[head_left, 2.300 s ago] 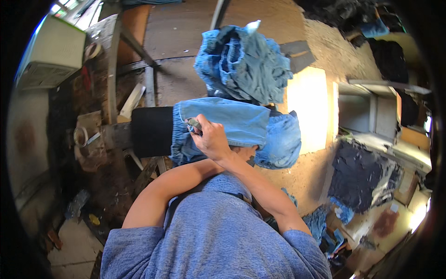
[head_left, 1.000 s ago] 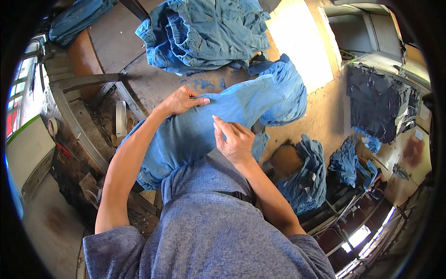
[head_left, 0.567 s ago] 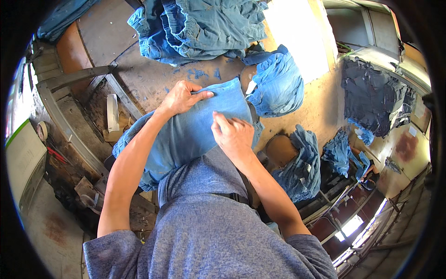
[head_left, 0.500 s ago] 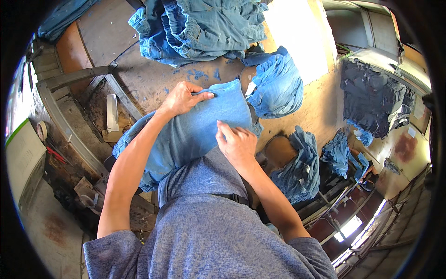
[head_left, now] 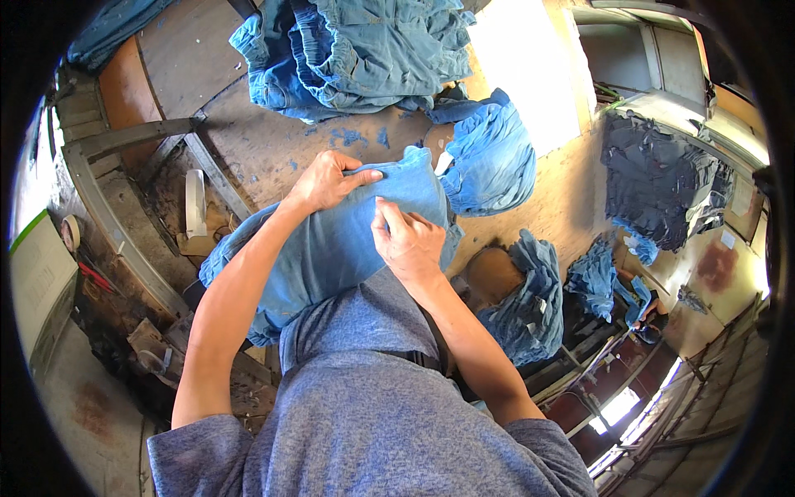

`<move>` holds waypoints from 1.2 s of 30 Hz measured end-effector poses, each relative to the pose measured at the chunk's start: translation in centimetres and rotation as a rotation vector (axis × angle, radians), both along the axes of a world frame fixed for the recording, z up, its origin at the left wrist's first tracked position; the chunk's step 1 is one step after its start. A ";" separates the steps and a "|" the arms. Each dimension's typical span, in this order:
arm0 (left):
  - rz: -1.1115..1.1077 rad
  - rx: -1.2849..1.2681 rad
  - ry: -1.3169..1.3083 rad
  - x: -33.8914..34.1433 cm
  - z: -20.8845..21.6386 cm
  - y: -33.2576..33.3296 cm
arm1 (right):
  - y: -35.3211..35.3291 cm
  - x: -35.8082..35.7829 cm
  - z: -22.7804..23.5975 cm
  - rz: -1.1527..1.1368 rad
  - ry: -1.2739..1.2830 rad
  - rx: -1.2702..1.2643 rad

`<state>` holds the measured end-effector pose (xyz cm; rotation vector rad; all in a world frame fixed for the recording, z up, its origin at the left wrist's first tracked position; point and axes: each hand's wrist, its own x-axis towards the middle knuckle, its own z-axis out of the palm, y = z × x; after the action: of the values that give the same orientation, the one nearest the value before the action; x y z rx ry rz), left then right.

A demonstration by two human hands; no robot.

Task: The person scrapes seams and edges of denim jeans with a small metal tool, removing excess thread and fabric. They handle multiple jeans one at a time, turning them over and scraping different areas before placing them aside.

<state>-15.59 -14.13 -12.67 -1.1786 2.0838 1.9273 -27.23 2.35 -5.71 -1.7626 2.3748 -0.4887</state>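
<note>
A light blue denim garment (head_left: 323,248) lies across my lap in a smooth, rounded fold. My left hand (head_left: 327,182) grips its far edge, with the thumb pressed on top of the cloth and the fingers behind. Over the middle of the denim is my right hand (head_left: 410,247), its fingers curled in and the index fingertip at the fabric. Whatever those fingers pinch, if anything, is too small to make out. A bunched blue denim piece (head_left: 493,157) rests just beyond the garment's right end.
A pile of blue denim garments (head_left: 373,58) with elastic waistbands lies ahead. Rightward are a heap of dark cloth (head_left: 662,174) and more bunched denim (head_left: 530,302). At left stand a metal frame (head_left: 219,170), a tape roll (head_left: 71,233) and a white strip (head_left: 195,203).
My right hand has shifted left and slightly away from me over the denim, its index finger more bent. The garment's far right corner now sticks up. My left hand keeps its grip.
</note>
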 end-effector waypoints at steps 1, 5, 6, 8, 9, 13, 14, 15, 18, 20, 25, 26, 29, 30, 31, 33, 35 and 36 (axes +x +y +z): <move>-0.003 0.002 0.010 0.0 0.0 -0.1 | 0.0 0.0 0.2 0.029 0.001 0.012; -0.009 0.031 -0.029 0.0 0.2 0.0 | 1.3 -0.5 1.9 0.062 0.004 0.110; -0.001 0.033 -0.020 0.0 0.1 0.0 | 1.7 -0.6 2.4 0.062 0.001 0.116; 0.013 0.050 -0.004 0.0 0.1 0.0 | 2.0 -0.8 2.4 -0.003 -0.131 0.155; 0.016 0.035 0.002 0.0 0.0 -0.1 | 2.0 -0.9 2.4 -0.038 -0.192 0.123; -0.010 0.026 -0.009 0.0 0.0 -0.1 | 0.7 -0.4 0.3 -0.027 -0.195 -0.045; -0.014 0.018 -0.024 0.0 0.0 -0.1 | 0.4 -0.4 -0.1 -0.019 -0.155 -0.048; -0.002 0.033 -0.010 0.0 0.1 -0.1 | 0.2 -0.3 -0.3 -0.012 -0.116 -0.049; 0.000 0.041 -0.020 0.0 0.2 -0.2 | -0.2 -0.3 -0.5 0.033 -0.020 -0.059; -0.038 0.009 -0.054 0.0 0.4 -0.3 | -0.1 -0.4 0.1 0.068 -0.014 0.006; -0.021 0.050 -0.051 -0.1 0.4 -0.4 | 1.4 -1.0 2.1 0.048 -0.129 0.117; -0.024 0.071 -0.057 -0.1 0.4 -0.3 | 1.4 -1.0 2.1 -0.008 -0.223 0.083; -0.028 0.052 -0.039 -0.1 0.3 -0.3 | 0.9 -0.8 1.1 -0.006 -0.263 -0.019; -0.032 0.040 -0.028 -0.1 0.3 -0.3 | 0.5 -0.8 0.7 0.006 -0.249 -0.022; -0.040 0.030 -0.034 -0.1 0.2 -0.3 | 0.1 -0.7 0.4 0.019 -0.233 -0.029; -0.039 0.027 -0.043 -0.1 0.2 -0.3 | -0.3 -0.6 0.1 0.022 -0.180 -0.014; -0.023 0.042 -0.038 -0.1 0.1 -0.2 | -0.4 -0.7 0.3 0.038 -0.146 0.017; -0.017 0.036 -0.030 0.0 0.1 -0.3 | -0.4 -0.8 0.5 0.052 -0.141 0.043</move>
<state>-15.63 -14.39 -12.55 -1.1719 2.0284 1.9194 -28.01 1.96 -5.18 -1.7068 2.2224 -0.5318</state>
